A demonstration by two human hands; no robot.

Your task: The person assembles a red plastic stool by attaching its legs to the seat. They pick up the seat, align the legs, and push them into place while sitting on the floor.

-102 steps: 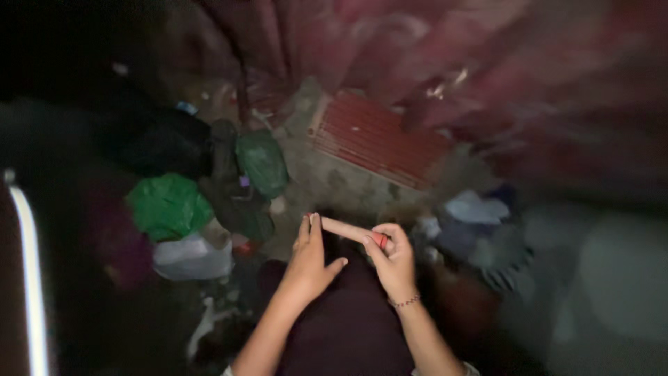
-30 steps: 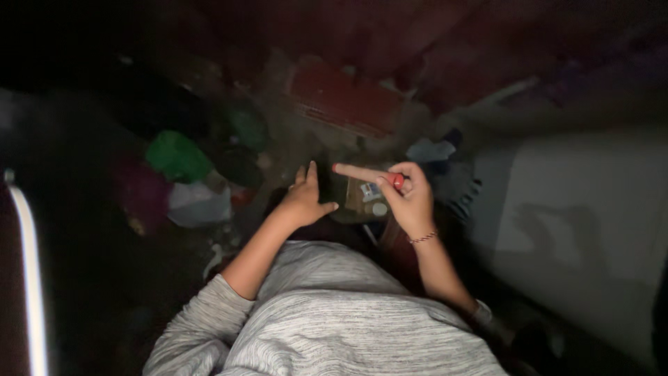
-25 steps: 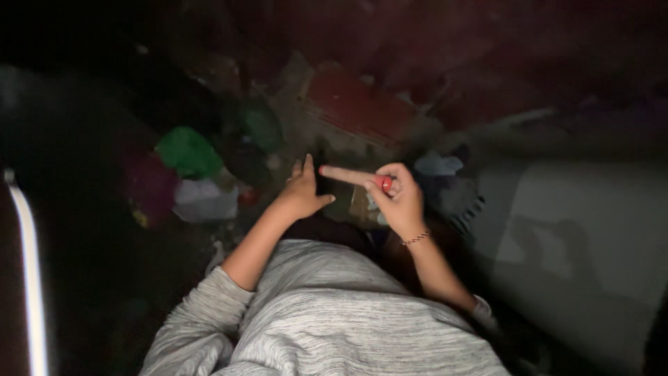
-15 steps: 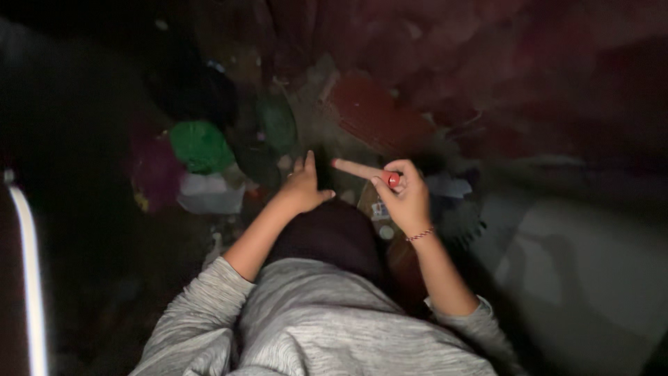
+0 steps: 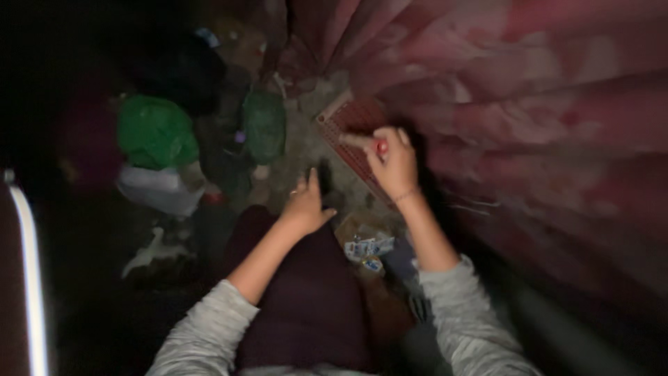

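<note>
1. The right hand (image 5: 393,161) is raised in front of a red slatted mat (image 5: 351,129) that lies on the ground at the foot of a reddish curtain (image 5: 529,104). The fingers are curled together and pinched on a small red object (image 5: 381,147), with the forefinger stretched out to the left over the mat. The pinch at the fingertips looks like a way to keep so small a thing steady.

2. The small red object sits at the top of the right fist, just above the mat's near edge. It is round, glossy and bright red; it is too small and blurred to tell what it is.

3. The left hand (image 5: 306,205) is below and left of the mat, fingers spread apart and pointing upward, holding nothing. It rests at the upper end of a dark maroon cloth (image 5: 306,299) that covers the person's lap, as if propped there for balance.

4. A small heap of blue-and-white wrappers (image 5: 367,247) lies below the mat, between the two forearms.

5. Well left of the mat stand a bright green bag (image 5: 154,132) and a darker green bag (image 5: 264,125), with a white bag (image 5: 160,189) under the bright one. They are bunched together against the dark side of the scene.

6. Grey sleeves (image 5: 473,320) cover both forearms.
</note>
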